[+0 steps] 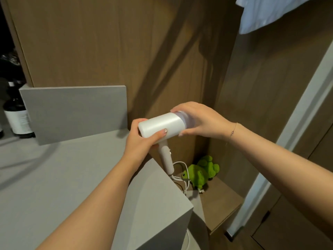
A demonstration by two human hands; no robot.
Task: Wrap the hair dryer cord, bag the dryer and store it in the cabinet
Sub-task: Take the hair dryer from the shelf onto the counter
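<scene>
A white hair dryer (pixel 162 126) is held in the air past the grey counter's right corner, barrel lying sideways and handle pointing down. My left hand (pixel 142 141) grips the barrel's near end, thumb across its side. My right hand (pixel 196 120) holds the barrel's far end, fingers curled over the top. The white cord (pixel 183 174) hangs from the handle's tip in loose loops and drops behind the counter edge. No bag is in view.
The grey counter (pixel 63 177) fills the lower left, with a grey upright panel (pixel 75 112) at its back. Dark bottles (pixel 16 112) stand at far left. A green plush toy (pixel 201 171) lies on a low wooden shelf (pixel 221 201). Pale blue cloth (pixel 281 11) hangs top right.
</scene>
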